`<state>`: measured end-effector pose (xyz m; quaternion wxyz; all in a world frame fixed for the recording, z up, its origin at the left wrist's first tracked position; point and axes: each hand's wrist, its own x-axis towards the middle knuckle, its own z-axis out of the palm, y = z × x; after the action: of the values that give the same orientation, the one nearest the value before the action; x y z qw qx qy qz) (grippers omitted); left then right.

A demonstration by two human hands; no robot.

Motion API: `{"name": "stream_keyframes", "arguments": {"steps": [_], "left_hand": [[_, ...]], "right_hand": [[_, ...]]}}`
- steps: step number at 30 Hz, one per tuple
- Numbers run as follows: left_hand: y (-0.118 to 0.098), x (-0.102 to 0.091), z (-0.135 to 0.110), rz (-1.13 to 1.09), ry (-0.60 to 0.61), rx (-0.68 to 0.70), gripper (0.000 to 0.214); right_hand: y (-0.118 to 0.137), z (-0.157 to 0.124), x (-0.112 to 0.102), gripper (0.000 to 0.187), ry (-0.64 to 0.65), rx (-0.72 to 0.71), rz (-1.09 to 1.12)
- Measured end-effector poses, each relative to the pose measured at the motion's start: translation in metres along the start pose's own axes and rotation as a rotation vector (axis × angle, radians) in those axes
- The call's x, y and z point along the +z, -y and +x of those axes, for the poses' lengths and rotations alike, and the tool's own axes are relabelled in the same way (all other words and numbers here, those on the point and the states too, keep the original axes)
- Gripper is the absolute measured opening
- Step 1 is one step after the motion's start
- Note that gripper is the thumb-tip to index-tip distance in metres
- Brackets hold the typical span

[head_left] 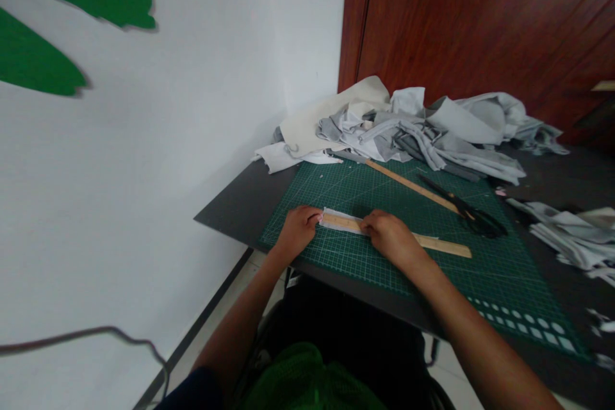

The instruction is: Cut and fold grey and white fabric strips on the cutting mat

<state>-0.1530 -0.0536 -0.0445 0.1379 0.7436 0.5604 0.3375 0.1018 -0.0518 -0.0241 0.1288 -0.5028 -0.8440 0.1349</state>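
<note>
A wooden ruler (442,245) lies across the near part of a green cutting mat (365,256). A small strip of pale fabric (342,216) lies under the ruler's left end. My left hand (298,229) is curled, its fingertips pressed on the left end of the strip and ruler. My right hand (391,238) is curled too, pressing down on the ruler just right of the strip. Both hands rest on the mat.
A second wooden ruler (408,184) and black scissors (473,213) lie further back on the mat. A heap of grey and white fabric (408,128) fills the table's far side. More fabric strips (571,237) lie at the right. The white wall stands left.
</note>
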Motion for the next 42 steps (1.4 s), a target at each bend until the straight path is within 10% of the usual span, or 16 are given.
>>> {"name": "stream_keyframes", "arguments": {"steps": [29, 42], "left_hand": [[0.01, -0.017, 0.001, -0.146, 0.182, 0.033, 0.014], [0.006, -0.01, 0.0, -0.142, 0.072, 0.009, 0.013]], "right_hand": [[0.001, 0.0, -0.001, 0.03, 0.001, 0.012, -0.004], [0.001, 0.0, 0.0, 0.031, -0.003, 0.016, 0.008]]}}
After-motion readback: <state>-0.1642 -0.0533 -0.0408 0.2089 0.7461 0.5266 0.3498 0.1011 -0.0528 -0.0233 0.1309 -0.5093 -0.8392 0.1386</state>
